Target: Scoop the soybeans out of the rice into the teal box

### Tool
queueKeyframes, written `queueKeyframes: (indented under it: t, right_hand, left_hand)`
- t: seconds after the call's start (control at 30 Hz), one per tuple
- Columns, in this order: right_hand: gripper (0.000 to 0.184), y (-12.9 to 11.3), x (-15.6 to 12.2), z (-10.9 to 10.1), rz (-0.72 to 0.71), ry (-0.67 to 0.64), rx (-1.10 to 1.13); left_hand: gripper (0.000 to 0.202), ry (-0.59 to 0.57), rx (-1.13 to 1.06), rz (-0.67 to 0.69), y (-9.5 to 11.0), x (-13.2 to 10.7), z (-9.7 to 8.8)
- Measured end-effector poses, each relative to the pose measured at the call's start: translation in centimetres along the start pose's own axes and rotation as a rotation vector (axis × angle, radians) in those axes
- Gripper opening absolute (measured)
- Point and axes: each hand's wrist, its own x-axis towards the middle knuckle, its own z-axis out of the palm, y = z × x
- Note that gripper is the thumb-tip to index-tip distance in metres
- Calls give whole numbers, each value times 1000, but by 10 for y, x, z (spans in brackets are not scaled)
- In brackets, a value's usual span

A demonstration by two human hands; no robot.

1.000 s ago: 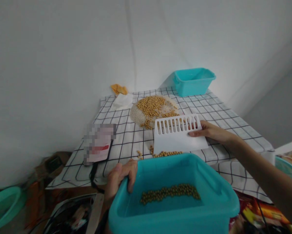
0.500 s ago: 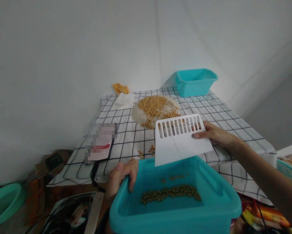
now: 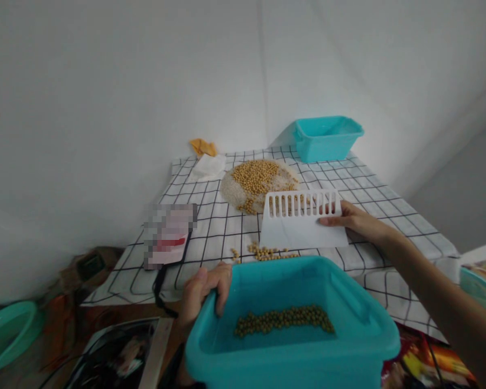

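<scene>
My left hand (image 3: 208,289) is closed over the left rim of a teal plastic tub (image 3: 291,359), holding it against the table's front edge. A band of soybeans (image 3: 285,319) lies on the tub's floor. In my right hand (image 3: 348,220) is a white slotted scraper (image 3: 303,232), gripped at its right end with the slots upward. Its lower edge is just behind a few loose soybeans (image 3: 267,253) near the tub's far rim. Beyond the scraper, a heap of soybeans (image 3: 254,175) lies over rice grains (image 3: 232,189) on the checked tablecloth (image 3: 214,227).
A second teal tub (image 3: 327,143) stands at the back right. A white cloth (image 3: 208,166) and an orange cloth (image 3: 202,147) lie at the back left. A strapped, pixelated flat object (image 3: 172,235) rests at the left. A green basin (image 3: 10,335) sits on the floor.
My right hand has brought the scraper to a more upright, level position behind the tub, uncovering the loose soybeans there. Beans that were dropping inside the tub are no longer seen in mid-air. My left hand stays put.
</scene>
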Motion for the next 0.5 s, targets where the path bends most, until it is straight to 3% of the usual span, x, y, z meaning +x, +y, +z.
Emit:
queueKeyframes:
  t: [0.17,0.5]
  right_hand:
    - [37,-6,-2,7,19,-76,-28]
    - [37,-3,1,4,76,-98,52]
  left_hand:
    - [69,23,-32,3,0,1,2]
    - [68,41,-47,16,-1,0,4]
